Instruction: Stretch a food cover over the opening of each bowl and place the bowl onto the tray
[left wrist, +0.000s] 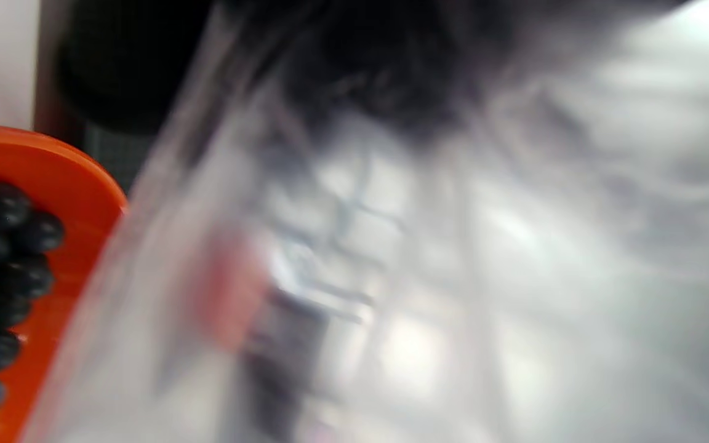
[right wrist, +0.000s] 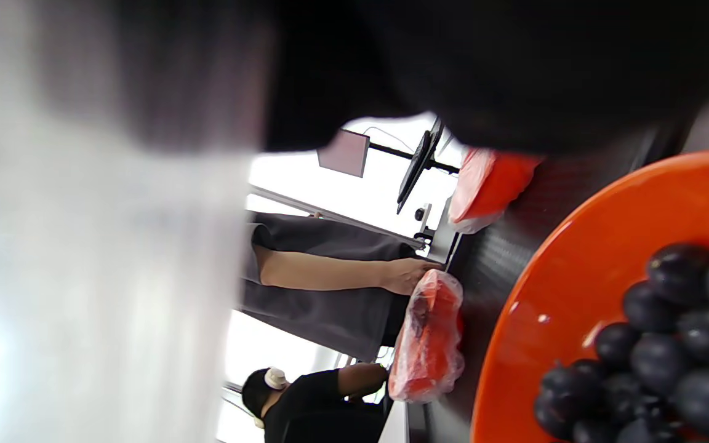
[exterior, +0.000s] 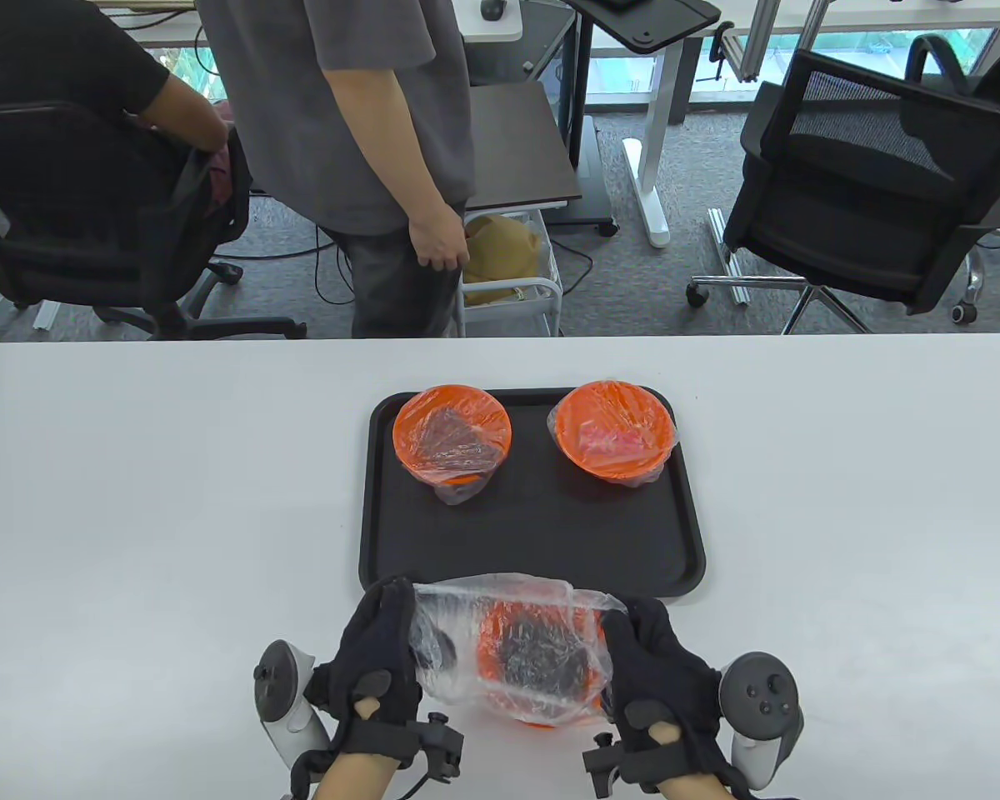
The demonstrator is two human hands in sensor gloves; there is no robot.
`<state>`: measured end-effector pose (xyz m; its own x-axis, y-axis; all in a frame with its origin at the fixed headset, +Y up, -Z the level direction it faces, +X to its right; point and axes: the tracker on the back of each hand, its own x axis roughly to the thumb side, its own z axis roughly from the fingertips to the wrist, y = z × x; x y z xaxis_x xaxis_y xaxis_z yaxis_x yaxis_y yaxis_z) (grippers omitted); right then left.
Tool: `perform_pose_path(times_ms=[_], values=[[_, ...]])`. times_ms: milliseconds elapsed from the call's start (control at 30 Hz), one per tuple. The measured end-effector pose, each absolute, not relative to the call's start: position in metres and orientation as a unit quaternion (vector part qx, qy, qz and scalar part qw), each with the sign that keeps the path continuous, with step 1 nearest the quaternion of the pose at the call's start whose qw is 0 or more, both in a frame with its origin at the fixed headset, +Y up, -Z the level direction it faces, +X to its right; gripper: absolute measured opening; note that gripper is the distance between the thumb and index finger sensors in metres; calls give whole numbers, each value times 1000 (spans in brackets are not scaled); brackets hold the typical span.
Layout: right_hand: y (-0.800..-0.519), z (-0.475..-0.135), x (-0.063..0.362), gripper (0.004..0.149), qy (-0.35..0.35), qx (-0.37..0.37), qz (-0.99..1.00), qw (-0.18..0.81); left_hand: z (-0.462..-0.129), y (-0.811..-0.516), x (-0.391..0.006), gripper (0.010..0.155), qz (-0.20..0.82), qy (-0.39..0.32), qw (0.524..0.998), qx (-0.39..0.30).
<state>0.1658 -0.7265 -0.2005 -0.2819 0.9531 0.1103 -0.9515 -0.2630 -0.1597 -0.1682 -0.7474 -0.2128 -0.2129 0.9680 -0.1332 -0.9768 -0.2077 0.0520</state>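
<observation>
An orange bowl [exterior: 542, 658] of dark grapes stands on the white table just in front of the black tray [exterior: 533, 542]. A clear plastic food cover [exterior: 508, 617] is spread above it. My left hand [exterior: 383, 650] grips the cover's left edge and my right hand [exterior: 650, 658] grips its right edge. Two covered orange bowls sit at the tray's back, one on the left [exterior: 452, 437] and one on the right [exterior: 616, 431]. The left wrist view shows blurred plastic [left wrist: 391, 277] and the bowl's rim [left wrist: 53, 166]. The right wrist view shows the bowl [right wrist: 576, 295] with grapes [right wrist: 656, 344].
The tray's front half is bare. White table [exterior: 133, 500] spreads to both sides. A standing person [exterior: 383, 150] and a seated person [exterior: 92, 100] are beyond the far edge, with office chairs [exterior: 867, 192] and a cart [exterior: 508, 275].
</observation>
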Motion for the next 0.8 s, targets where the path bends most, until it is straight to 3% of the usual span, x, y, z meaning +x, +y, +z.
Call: perform_pose_path(times_ms=[300, 800], values=[[-739, -197, 170, 43, -71, -29, 860, 504, -206, -759, -149, 48, 609, 111, 783, -55], [-757, -198, 170, 46, -51, -62, 923, 377, -199, -777, -136, 50, 516, 140, 842, -76]])
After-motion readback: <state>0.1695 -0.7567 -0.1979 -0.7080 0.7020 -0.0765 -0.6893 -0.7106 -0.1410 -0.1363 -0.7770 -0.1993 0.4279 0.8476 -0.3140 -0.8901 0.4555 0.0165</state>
